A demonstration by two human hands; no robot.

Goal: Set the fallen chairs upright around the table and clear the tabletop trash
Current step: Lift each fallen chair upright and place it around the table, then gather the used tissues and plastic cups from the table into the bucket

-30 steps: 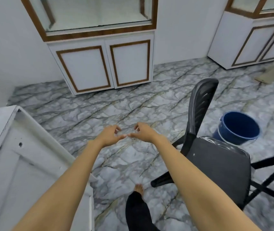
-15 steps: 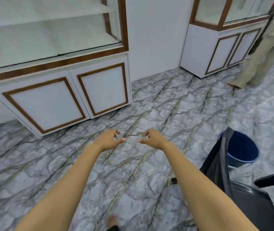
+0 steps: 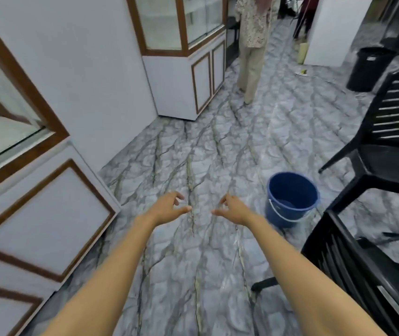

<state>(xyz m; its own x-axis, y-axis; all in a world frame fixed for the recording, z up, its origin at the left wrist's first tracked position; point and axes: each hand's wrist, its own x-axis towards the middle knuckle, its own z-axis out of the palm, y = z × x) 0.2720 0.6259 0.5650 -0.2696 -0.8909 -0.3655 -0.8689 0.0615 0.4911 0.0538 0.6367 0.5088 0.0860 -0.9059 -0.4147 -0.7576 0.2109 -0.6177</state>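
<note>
Holds left hand [image 3: 167,209] and right hand [image 3: 235,209] out mid-frame, loosely curled, grasping nothing; at right, one round blue plastic bucket [image 3: 290,197], two black slatted plastic chairs [image 3: 385,158] [image 3: 358,272].

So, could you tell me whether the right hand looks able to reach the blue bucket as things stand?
Probably yes: the right hand holds nothing, and only bare floor lies between it and the bucket just beside it.

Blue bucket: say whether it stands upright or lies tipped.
Upright: the blue bucket stands on its base on the floor, open mouth facing up.
</note>
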